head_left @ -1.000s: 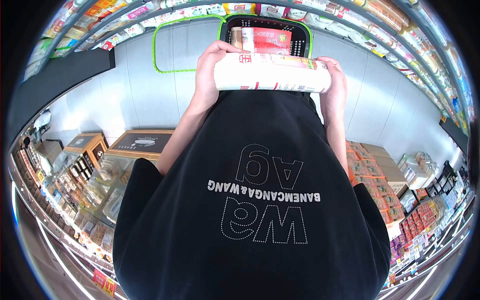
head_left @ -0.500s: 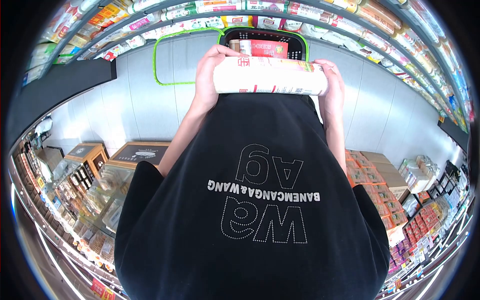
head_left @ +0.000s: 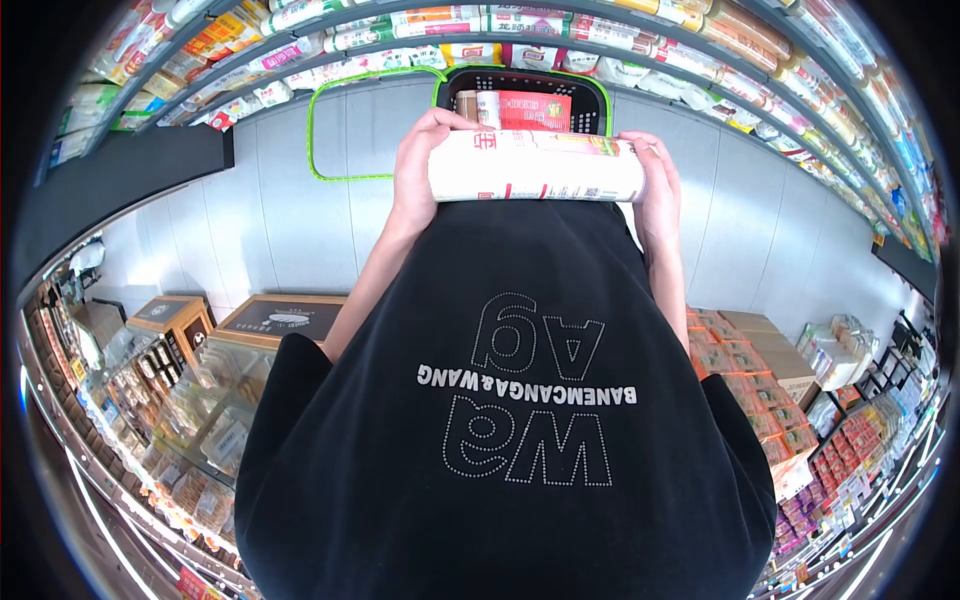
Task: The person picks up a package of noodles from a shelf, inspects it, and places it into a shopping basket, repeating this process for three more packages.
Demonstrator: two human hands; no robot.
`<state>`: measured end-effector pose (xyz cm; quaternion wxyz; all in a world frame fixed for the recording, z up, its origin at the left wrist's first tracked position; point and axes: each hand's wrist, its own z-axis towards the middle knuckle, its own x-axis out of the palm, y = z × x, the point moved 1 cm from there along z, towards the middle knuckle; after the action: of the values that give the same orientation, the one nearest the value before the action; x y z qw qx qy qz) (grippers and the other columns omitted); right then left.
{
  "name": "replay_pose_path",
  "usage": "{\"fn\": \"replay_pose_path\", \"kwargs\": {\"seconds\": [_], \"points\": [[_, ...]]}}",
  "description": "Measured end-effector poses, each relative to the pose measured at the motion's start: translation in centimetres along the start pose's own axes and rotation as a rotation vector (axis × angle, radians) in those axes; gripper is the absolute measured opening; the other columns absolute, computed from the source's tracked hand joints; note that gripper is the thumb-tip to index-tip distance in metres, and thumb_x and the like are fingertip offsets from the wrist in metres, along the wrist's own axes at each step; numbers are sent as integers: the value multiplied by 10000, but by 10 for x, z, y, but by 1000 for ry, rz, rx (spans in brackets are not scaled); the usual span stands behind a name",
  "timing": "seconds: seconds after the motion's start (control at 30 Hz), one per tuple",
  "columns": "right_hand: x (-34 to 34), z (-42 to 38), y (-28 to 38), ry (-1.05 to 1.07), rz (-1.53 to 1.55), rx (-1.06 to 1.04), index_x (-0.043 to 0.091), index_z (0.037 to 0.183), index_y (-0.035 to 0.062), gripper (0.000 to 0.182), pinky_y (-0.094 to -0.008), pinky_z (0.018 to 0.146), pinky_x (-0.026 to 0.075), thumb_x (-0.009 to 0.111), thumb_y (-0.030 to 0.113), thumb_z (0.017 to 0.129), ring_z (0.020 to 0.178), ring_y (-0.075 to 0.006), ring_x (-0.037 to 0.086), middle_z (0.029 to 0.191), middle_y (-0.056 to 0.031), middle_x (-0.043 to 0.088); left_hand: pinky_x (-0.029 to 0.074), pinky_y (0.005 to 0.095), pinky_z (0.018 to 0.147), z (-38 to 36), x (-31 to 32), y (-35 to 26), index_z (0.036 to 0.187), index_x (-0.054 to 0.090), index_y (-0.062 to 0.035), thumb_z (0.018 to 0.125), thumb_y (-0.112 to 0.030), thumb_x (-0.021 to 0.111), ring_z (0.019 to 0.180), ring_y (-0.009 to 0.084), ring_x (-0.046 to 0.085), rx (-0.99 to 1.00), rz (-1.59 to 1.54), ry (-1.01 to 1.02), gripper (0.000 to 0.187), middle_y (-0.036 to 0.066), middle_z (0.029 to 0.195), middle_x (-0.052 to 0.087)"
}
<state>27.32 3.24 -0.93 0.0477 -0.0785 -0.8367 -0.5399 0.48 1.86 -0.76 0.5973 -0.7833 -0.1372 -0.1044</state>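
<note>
Left hand (head_left: 416, 168) and right hand (head_left: 657, 182) curl firmly around the pack's (head_left: 535, 168) ends, apparently inspecting it near the basket (head_left: 592, 100); shifting it calls for an even grip.

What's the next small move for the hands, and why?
I'd probably lower the white cylindrical packet with red print toward the black plastic basket with a green rim: the left hand and right hand grip its ends, and the basket lies just beyond, a red rectangular package inside.
</note>
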Motion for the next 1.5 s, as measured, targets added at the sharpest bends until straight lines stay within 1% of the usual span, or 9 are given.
{"fn": "replay_pose_path", "kwargs": {"seconds": [0.6, 0.9, 0.97, 1.03, 1.07, 1.13, 1.37, 1.43, 1.5], "points": [[-36, -2, -41, 218, -502, 294, 590, 1098, -14, 450, -258, 857, 446, 679, 369, 879, 949, -143, 582, 998, -95, 651, 471, 325, 889, 16, -18, 59, 1058, 621, 20, 929, -277, 429, 971, 196, 622, -503, -5, -143, 376, 124, 1007, 656], [-65, 55, -138, 519, -573, 555, 569, 1221, 7, 641, -294, 930, 445, 856, 247, 700, 1021, -148, 577, 1083, -70, 640, 519, 365, 844, 81, -57, 198, 1087, 611, 17, 944, -289, 448, 971, 230, 639, -824, -75, -176, 375, 145, 1048, 665], [-72, 77, -170, 554, -654, 560, 566, 1228, 4, 653, -294, 931, 448, 850, 260, 699, 1021, -154, 585, 1094, -82, 642, 552, 360, 767, 114, -86, 265, 1082, 597, 39, 881, -315, 603, 905, 229, 663, -806, -147, -91, 408, 138, 1026, 668], [-76, 91, -196, 588, -734, 563, 562, 1234, 0, 666, -293, 933, 451, 845, 274, 697, 1021, -161, 593, 1104, -95, 644, 545, 350, 737, 146, -119, 361, 1072, 641, -52, 879, -380, 627, 849, 199, 668, -405, 552, 663, 381, 87, 920, 702], [-75, 102, -210, 565, -801, 561, 564, 1221, -11, 707, -308, 939, 455, 838, 320, 660, 1034, -196, 607, 1108, -130, 650, 545, 350, 737, 152, -112, 362, 1072, 641, -52, 879, -380, 627, 849, 199, 668, -410, 551, 658, 381, 87, 920, 702], [-77, 120, -235, 544, -871, 554, 567, 1207, -22, 751, -324, 946, 459, 832, 367, 622, 1047, -231, 620, 1113, -164, 656, 531, 331, 701, 168, -85, 351, 1052, 639, -58, 933, -338, 580, 798, 197, 659, -815, -183, -116, 310, 64, 908, 675], [-60, 198, -312, 558, -551, 583, 644, 1163, 50, 643, -338, 921, 472, 764, 438, 664, 1043, -255, 640, 1090, -135, 679, 528, 318, 560, 222, -58, 397, 1026, 633, -55, 850, -357, 689, 711, 167, 640, -794, 60, -351, 355, 57, 844, 644], [-59, 217, -330, 495, -774, 500, 652, 1152, 50, 657, -331, 904, 477, 738, 494, 674, 1015, -253, 649, 1054, -139, 687, 574, 357, 694, 226, -61, 436, 1073, 590, 84, 619, -273, 870, 829, 222, 689, -771, 132, -393, 642, 144, 987, 673], [-56, 233, -353, 471, -815, 518, 659, 1137, 48, 656, -320, 871, 491, 729, 510, 677, 965, -252, 665, 1007, -139, 697, 571, 357, 730, 225, -57, 450, 1089, 587, 77, 651, -269, 851, 843, 233, 690, -728, 131, -305, 618, 155, 988, 675]]}}
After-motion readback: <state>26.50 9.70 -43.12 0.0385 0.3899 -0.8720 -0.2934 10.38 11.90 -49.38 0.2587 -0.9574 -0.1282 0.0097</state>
